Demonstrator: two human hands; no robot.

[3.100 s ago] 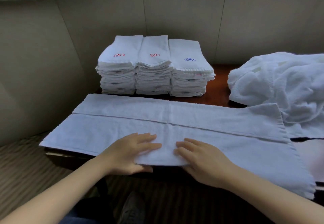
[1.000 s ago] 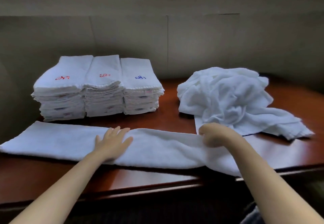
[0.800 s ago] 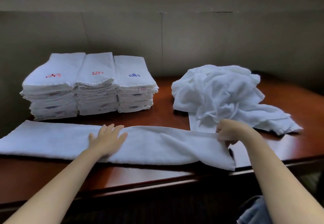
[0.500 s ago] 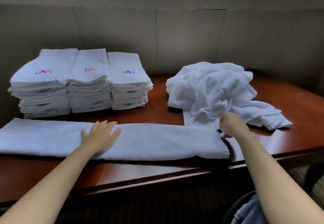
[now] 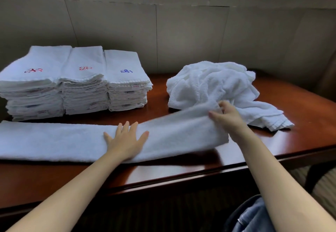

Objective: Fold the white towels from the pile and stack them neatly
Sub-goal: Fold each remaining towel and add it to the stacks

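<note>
Right now the towel [image 5: 54, 140] I am folding lies as a long narrow strip along the near edge of the table [image 5: 300, 140], its left end running off past the left of the view. My left hand [image 5: 125, 140] is spread flat on it near the middle, fingers straight, pressing it down. My right hand [image 5: 227, 117] pinches the right end of the strip, which is lifted off the wood and blurred with motion.

As I judge it, the step in hand is the crosswise fold: carrying the right end over to the left. To do it well I would keep the left palm firm where the crease should fall, bring the held end low and level over the strip, and match its edges to the layer beneath before letting go. If the long edges drift apart, the finished piece will not sit square on a stack.

Behind the strip, toward the far left corner, stand three stacks of folded towels [image 5: 81, 86] side by side, touching. Toward the far right lies the crumpled pile [image 5: 209, 82] of unfolded ones, one tail of it trailing toward the right edge, just behind my right hand. I would keep the lifted end from snagging it.
</note>
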